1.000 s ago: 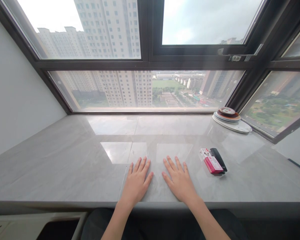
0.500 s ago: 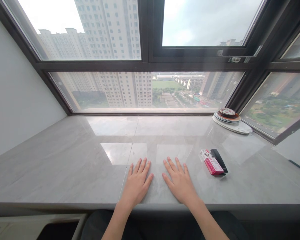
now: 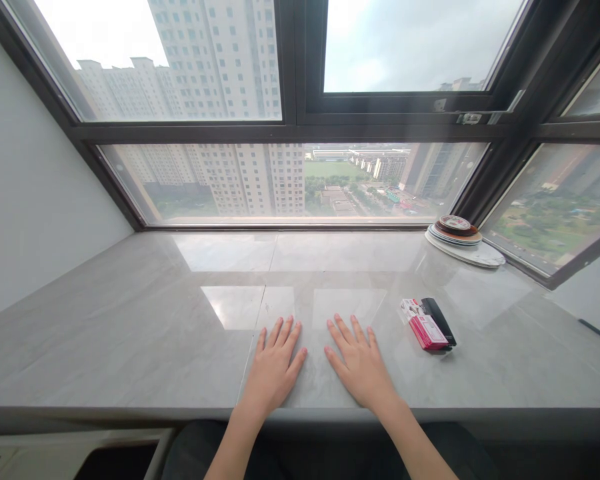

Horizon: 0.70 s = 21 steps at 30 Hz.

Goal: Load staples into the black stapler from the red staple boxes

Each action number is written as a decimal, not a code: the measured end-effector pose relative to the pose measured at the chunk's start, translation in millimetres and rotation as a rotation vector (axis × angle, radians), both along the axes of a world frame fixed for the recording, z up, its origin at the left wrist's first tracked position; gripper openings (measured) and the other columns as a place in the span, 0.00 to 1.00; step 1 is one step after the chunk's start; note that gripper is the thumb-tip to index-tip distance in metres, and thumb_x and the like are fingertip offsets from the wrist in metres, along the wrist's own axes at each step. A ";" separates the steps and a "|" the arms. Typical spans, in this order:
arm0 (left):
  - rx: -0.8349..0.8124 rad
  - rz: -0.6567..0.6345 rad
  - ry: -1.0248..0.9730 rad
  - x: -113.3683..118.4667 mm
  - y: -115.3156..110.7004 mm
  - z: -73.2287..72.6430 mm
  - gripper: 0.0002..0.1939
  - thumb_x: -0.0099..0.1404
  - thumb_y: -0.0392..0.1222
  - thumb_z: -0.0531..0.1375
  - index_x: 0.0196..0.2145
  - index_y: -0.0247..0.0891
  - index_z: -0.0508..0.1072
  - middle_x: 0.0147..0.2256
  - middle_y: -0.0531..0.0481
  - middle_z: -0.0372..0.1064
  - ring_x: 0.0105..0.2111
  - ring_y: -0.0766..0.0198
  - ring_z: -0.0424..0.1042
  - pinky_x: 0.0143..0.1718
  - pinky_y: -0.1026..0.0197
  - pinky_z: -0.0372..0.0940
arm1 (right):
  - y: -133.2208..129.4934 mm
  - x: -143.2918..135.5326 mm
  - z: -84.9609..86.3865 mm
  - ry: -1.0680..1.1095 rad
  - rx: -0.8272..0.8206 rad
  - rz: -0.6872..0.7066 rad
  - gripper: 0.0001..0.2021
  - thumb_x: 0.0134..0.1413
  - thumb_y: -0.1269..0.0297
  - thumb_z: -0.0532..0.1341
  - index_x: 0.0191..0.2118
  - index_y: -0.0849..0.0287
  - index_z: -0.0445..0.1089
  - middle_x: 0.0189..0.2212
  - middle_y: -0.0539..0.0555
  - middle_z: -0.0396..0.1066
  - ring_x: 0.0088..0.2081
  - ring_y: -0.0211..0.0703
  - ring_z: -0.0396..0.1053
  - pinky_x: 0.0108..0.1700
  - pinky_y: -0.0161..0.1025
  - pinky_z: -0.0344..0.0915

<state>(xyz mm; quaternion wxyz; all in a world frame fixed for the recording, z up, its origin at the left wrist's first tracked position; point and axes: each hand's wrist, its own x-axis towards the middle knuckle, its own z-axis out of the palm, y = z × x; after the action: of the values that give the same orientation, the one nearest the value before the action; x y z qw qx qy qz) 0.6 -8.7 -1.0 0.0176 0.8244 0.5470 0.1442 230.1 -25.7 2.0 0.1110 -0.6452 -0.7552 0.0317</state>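
Observation:
My left hand lies flat on the grey marbled sill, palm down with fingers spread. Beside it, a short gap away, my right hand rests the same way. Neither one holds anything. To the right of my right hand sits a small pink and white box in clear packaging. A black object, long and narrow, lies against the box's right side; its kind I cannot make out.
At the back right corner, a stack of plates and round boards stands by the dark window frame. A thin dark strip lies along the right edge. Below the sill at left is a pale unit with a dark opening.

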 end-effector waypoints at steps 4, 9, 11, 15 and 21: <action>0.001 -0.001 -0.008 0.1 -0.2 0.9 0.29 0.78 0.54 0.45 0.73 0.54 0.49 0.74 0.54 0.42 0.74 0.52 0.42 0.71 0.39 0.44 | 0.3 0.0 0.6 0.005 -0.008 0.001 0.31 0.72 0.44 0.43 0.75 0.40 0.43 0.75 0.42 0.37 0.76 0.56 0.32 0.73 0.62 0.33; 0.000 0.000 -0.010 0.0 -0.5 1.2 0.29 0.78 0.54 0.45 0.73 0.55 0.49 0.74 0.55 0.42 0.74 0.52 0.42 0.71 0.39 0.44 | 0.1 -0.6 1.9 0.012 -0.011 -0.001 0.31 0.72 0.44 0.43 0.75 0.40 0.43 0.75 0.42 0.37 0.76 0.56 0.31 0.73 0.63 0.32; 0.000 0.001 -0.009 0.2 -0.4 1.4 0.29 0.78 0.54 0.45 0.73 0.55 0.50 0.74 0.55 0.43 0.74 0.52 0.42 0.71 0.39 0.44 | 0.0 -0.8 2.4 0.013 -0.016 -0.002 0.31 0.72 0.44 0.43 0.75 0.40 0.43 0.75 0.43 0.37 0.76 0.56 0.31 0.73 0.63 0.32; -0.006 0.003 -0.005 0.5 -0.4 2.1 0.29 0.78 0.54 0.46 0.73 0.54 0.50 0.74 0.55 0.43 0.74 0.53 0.42 0.72 0.39 0.44 | 0.0 -1.0 2.8 0.011 -0.027 -0.002 0.31 0.72 0.44 0.43 0.75 0.41 0.43 0.76 0.43 0.37 0.76 0.56 0.31 0.73 0.63 0.32; -0.008 0.005 -0.012 0.4 -0.4 1.8 0.29 0.78 0.54 0.45 0.73 0.55 0.50 0.74 0.55 0.43 0.74 0.53 0.42 0.72 0.40 0.44 | 0.0 -1.0 3.1 0.004 -0.024 -0.005 0.31 0.72 0.44 0.43 0.75 0.40 0.42 0.76 0.42 0.37 0.76 0.56 0.31 0.73 0.62 0.32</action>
<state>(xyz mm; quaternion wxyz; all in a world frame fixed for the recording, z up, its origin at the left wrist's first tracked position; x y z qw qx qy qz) 0.9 -9.1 0.8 0.0239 0.8221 0.5495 0.1467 229.2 -25.7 5.1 0.1047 -0.6484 -0.7529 0.0416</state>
